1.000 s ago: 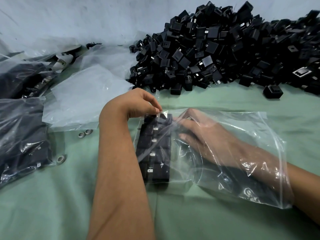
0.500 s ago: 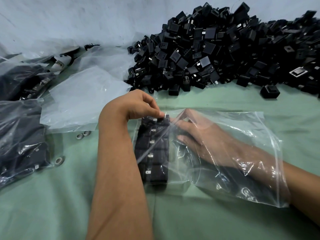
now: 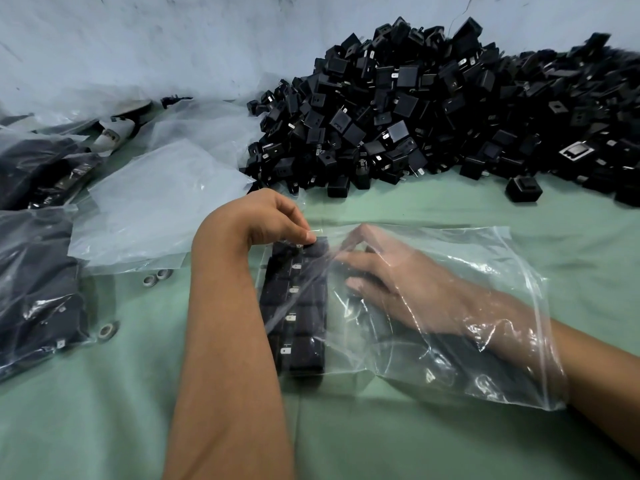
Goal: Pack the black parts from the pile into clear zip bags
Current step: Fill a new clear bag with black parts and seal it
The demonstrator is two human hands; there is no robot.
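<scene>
A clear zip bag (image 3: 485, 271) lies on the green cloth in front of me. Inside it, along its left end, a row of several black parts (image 3: 298, 306) stands packed side by side. My left hand (image 3: 270, 220) pinches the bag's far left corner over the top part. My right hand (image 3: 398, 282) is inside the bag up to the wrist, fingers stretched flat against the row of parts. A big pile of loose black parts (image 3: 433, 109) rises against the wall at the back right.
Filled bags of black parts (image 3: 31, 292) lie at the left edge. Empty clear bags (image 3: 156, 209) are stacked left of my left hand. Small metal rings (image 3: 152, 279) lie on the cloth. One stray black part (image 3: 523, 188) sits apart from the pile.
My left hand's fingers have shifted slightly on the bag's corner. My right hand stays inside the bag against the parts, barely moved.
</scene>
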